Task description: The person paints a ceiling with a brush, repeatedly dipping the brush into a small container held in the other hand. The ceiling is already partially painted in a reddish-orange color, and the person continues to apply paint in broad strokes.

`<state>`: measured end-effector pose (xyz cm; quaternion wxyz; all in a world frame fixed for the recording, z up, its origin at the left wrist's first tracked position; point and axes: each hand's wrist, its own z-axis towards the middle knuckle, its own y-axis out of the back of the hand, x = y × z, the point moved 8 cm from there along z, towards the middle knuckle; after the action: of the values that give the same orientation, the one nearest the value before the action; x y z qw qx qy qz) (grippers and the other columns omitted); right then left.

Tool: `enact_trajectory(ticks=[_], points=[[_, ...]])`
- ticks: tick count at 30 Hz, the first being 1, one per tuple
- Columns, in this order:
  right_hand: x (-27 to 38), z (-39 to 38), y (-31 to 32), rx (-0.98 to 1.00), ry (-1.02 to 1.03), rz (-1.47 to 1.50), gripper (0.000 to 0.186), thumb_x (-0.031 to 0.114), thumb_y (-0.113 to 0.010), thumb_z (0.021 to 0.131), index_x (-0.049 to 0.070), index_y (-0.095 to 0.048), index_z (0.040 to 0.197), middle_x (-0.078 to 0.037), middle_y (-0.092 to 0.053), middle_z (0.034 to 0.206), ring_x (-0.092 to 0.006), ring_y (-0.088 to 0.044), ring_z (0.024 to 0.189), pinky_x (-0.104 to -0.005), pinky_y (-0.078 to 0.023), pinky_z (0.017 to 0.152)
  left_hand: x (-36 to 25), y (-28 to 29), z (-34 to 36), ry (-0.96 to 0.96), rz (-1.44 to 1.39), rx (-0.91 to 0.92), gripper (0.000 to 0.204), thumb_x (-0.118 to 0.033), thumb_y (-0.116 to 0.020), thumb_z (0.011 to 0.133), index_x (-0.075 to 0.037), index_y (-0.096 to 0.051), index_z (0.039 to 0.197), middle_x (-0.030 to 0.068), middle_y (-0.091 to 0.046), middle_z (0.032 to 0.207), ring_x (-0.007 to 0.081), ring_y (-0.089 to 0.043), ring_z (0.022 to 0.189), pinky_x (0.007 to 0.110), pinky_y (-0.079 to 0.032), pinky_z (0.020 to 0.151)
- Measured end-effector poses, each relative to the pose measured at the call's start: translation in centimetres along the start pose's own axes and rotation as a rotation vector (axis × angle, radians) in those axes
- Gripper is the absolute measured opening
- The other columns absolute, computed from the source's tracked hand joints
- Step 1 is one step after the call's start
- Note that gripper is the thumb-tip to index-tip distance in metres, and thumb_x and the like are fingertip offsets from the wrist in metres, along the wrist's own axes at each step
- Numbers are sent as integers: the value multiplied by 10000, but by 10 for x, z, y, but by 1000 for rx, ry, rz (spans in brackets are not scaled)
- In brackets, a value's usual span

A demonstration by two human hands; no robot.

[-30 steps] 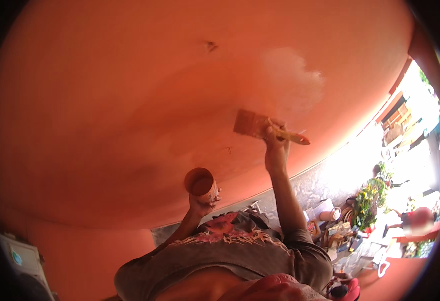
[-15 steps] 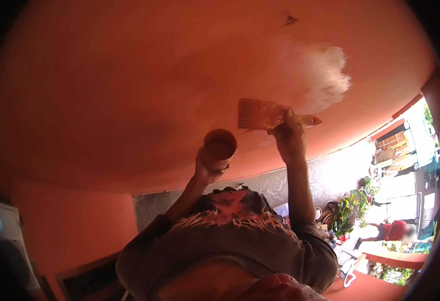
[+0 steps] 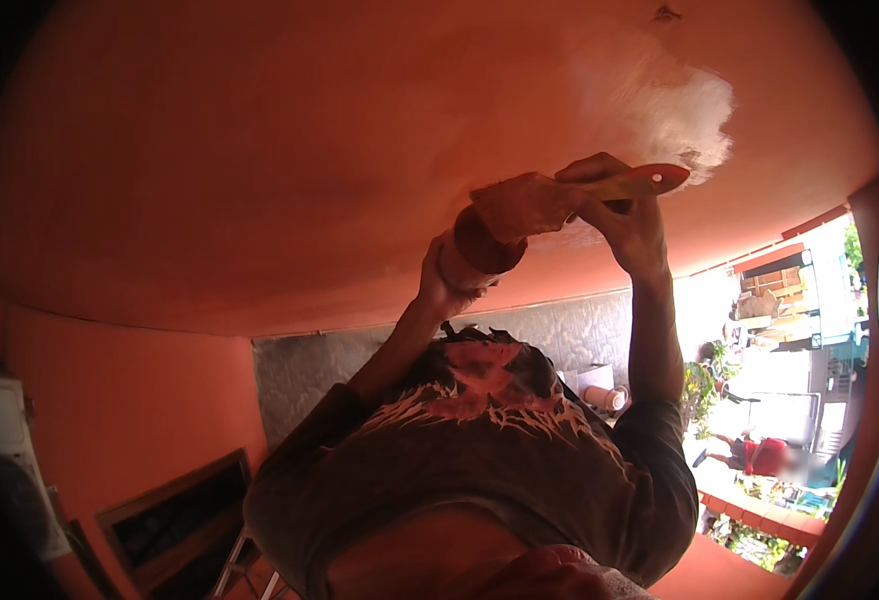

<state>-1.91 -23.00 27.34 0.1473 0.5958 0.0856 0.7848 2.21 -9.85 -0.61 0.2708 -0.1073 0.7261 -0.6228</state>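
Note:
My left hand (image 3: 447,283) is wrapped around a paint cup (image 3: 472,262), tilted with its mouth toward the upper right. In my right hand (image 3: 627,225) is a wide paintbrush (image 3: 534,203), gripped at its handle, which has a red tip with a hole in it. The brush's bristle end is at the cup's mouth, and the bristle tips are hidden there. Beyond both hands spreads an orange painted surface (image 3: 259,170) with a pale, whitish patch (image 3: 674,120) at the upper right.
At the lower left stand an orange wall (image 3: 129,390), a dark framed opening (image 3: 179,520) and part of a ladder (image 3: 234,560). A white bucket-like container (image 3: 604,398) is behind my right arm. Outside, at the right, are plants (image 3: 699,390) and a person in red (image 3: 764,457).
The brush has moved from beside the cup to its mouth. My left hand has raised the cup and shifted it right, tilting it. My right hand has moved up and right.

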Motion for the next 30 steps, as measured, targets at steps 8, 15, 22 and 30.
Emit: enact_trajectory(ticks=[8, 15, 22, 30], points=[[6, 3, -37, 143, 164, -372, 109, 138, -769, 840, 39, -740, 873, -26, -708, 835, -138, -648, 719, -298, -510, 644, -1, 6, 3, -13, 21, 13, 717, -674, -458, 921, -70, -567, 1292, 151, -676, 1071, 312, -682, 842, 362, -541, 528], [-12, 0, -57, 184, 132, -418, 159, 198, -770, 834, 63, -704, 887, -75, -691, 719, -238, -684, 671, -370, -519, 622, -3, 7, 2, -39, 78, -3, 696, -667, -448, 926, -85, -571, 1287, 132, -679, 1064, 277, -680, 829, 386, -537, 552], [-8, 0, -71, 231, 99, -659, 226, 338, -705, 881, 113, -714, 900, -121, -651, 617, -325, -644, 567, -413, -520, 631, -14, -17, 0, -155, 150, 27, 768, -721, -394, 924, -94, -502, 1355, 144, -664, 1077, 262, -698, 792, 339, -556, 519], [-20, -3, -87, 258, 167, -750, 243, 345, -710, 879, 102, -706, 899, -121, -671, 647, -337, -669, 656, -445, -533, 676, -13, -19, -9, -176, 143, -48, 735, -724, -356, 931, -165, -472, 1393, 90, -630, 1180, 240, -696, 939, 312, -575, 539]])
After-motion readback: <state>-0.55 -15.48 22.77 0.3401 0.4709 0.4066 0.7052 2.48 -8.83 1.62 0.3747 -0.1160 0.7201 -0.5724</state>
